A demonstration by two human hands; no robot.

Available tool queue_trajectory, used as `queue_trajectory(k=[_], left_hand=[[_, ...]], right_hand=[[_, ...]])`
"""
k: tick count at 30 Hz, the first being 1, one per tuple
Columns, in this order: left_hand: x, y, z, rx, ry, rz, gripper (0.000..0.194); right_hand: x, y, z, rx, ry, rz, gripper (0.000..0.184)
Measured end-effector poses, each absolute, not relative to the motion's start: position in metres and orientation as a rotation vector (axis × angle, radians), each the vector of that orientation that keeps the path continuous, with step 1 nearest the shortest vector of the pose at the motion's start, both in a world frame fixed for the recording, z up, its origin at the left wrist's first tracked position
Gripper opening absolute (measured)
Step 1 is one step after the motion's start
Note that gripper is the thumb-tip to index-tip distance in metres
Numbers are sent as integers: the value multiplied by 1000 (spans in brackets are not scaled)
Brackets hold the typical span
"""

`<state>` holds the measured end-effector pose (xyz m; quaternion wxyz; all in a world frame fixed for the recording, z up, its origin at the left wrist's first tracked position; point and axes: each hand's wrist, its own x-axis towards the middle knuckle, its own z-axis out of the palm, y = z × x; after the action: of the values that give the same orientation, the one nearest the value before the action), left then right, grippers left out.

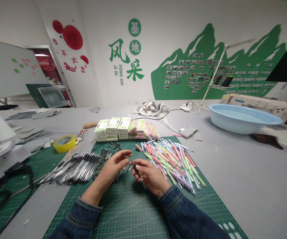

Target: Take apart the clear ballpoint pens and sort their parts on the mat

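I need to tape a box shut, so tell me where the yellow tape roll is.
In the head view, the yellow tape roll sits on the left, beside the red-and-white label and left of the stacked boxes.

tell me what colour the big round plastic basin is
The big round plastic basin is light blue, seen best in the head view.

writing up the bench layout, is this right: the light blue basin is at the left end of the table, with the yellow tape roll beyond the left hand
The basin is at the right end, as the head view shows; the yellow tape roll is indeed beyond the left hand.
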<state>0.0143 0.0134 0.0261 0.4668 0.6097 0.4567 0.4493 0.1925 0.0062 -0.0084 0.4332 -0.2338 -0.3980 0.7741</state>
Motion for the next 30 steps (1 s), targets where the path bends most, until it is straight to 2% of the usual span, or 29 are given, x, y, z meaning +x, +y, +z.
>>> queue_trajectory(k=[2, 6, 11, 16, 30], left_hand=[[-1, 17, 28, 1492, 1209, 1148, 44], [-41, 27, 23, 1642, 1570, 1180, 35], [-66, 31, 10, 2002, 1847, 882, 24], [-70, 31, 7, 2207, 1930, 613, 18], [-95, 14, 25, 2032, 1954, 361, 16]], right_hand=[[193, 6, -6, -571, -1000, 1893, 29], [194, 7, -5, -578, -987, 1858, 31], [194, 6, -3, -593, -940, 1850, 35], [193, 8, -5, -602, -911, 1837, 34], [196, 11, -10, -632, -806, 1838, 34]])
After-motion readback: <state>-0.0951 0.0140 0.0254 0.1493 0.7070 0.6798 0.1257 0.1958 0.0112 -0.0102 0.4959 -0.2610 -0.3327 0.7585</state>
